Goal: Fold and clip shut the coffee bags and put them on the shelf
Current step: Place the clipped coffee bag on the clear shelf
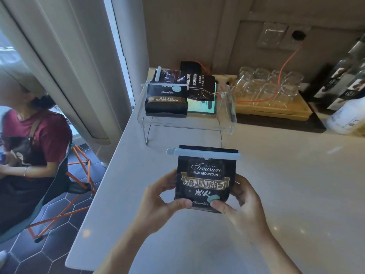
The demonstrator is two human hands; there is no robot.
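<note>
- Head view: left hand (158,196) and right hand (243,202) grip the clipped coffee bag (203,178) by its lower corners, above the counter (276,175).
- The clear shelf (229,115) lies straight beyond the bag; the blue clip (203,153) runs crosswise, both hands equally near.

held bag (205,178): lower corners covered by the grip of the left hand (158,198) and the right hand (243,204); small print along the bottom too blurred to read.
forearms: cut off by the bottom edge.
rear bags (199,84) on the shelf (189,123): partly hidden behind the front bag (166,99); how many cannot be told.
coloured card (201,104): mostly covered by the bags.
bottles (347,84) at the table's far right edge: cut off by the picture's edge, labels blurred.
glasses (268,86): blurred, count unclear.
seated person (33,147): cut off at the left edge.
</note>
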